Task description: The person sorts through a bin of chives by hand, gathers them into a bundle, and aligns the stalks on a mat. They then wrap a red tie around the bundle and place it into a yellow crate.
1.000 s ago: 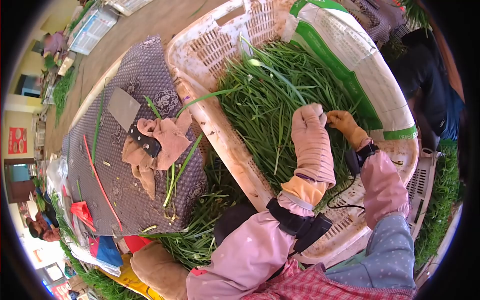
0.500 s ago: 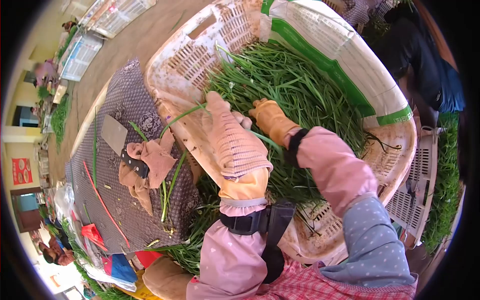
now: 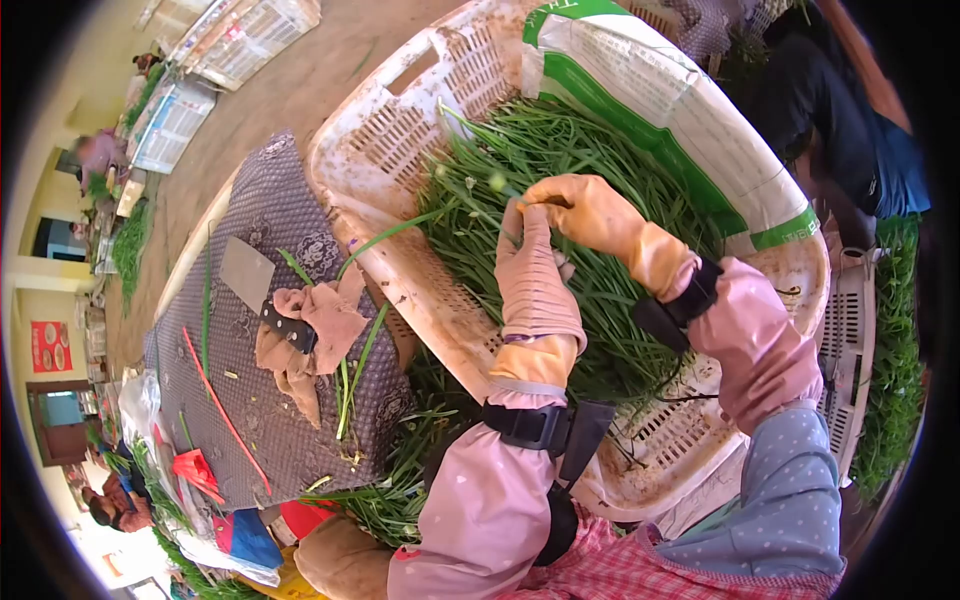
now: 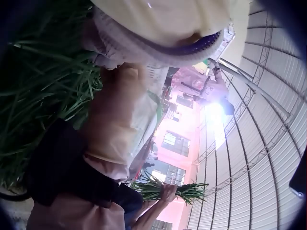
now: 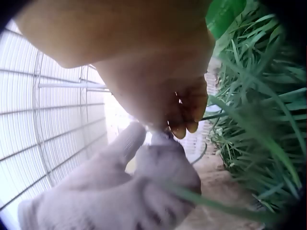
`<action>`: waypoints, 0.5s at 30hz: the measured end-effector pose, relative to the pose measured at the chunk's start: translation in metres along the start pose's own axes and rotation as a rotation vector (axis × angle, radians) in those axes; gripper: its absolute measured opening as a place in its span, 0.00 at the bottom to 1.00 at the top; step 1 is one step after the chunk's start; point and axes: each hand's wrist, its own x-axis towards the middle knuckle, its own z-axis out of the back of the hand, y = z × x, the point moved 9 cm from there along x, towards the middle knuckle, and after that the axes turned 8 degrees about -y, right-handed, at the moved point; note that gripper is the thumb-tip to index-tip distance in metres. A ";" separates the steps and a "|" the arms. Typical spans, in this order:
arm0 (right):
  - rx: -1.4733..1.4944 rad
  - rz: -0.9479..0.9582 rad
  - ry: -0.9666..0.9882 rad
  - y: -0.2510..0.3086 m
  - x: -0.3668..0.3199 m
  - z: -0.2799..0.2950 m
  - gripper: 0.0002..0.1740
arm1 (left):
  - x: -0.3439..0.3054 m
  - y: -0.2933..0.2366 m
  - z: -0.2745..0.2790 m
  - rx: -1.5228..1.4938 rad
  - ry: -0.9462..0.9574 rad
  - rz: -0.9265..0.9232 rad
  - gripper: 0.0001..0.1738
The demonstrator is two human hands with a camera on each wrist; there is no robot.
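Observation:
Over a white plastic basket [image 3: 440, 300] piled with garlic chives [image 3: 600, 160], my two gloved hands meet at the fingertips. My left hand [image 3: 540, 285], in a beige knit glove over an orange one, holds a green stalk [image 5: 216, 203] between thumb and fingers. A pale bud [image 3: 498, 182] tops a stalk just beyond the fingertips. My right hand [image 3: 605, 222], in an orange rubber glove, pinches at the same spot with curled fingers. The right wrist view shows its fingertips right against the left glove, partly hiding the pinched part.
Left of the basket, a patterned cloth [image 3: 230, 420] bears a cleaver [image 3: 247, 270], a crumpled pinkish cloth [image 3: 330, 325] around its handle, and loose stalks [image 3: 360, 370]. A white and green sack [image 3: 680, 110] lines the basket's far side. Another person's dark-clothed leg [image 3: 800, 110] is at right.
Both hands went left to the basket's near-left rim, then came back right over the chives. Now they meet at the fingertips, with a bud showing beside them.

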 end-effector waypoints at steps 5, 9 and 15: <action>0.142 -0.162 -0.016 -0.013 -0.028 -0.013 0.11 | 0.003 -0.010 0.003 0.055 -0.040 -0.145 0.25; 0.317 -0.188 -0.178 -0.023 -0.036 -0.007 0.12 | 0.000 -0.002 -0.001 0.025 -0.026 -0.061 0.17; 0.042 -0.102 -0.230 0.003 -0.042 0.015 0.18 | -0.007 -0.013 -0.013 0.174 0.038 -0.122 0.14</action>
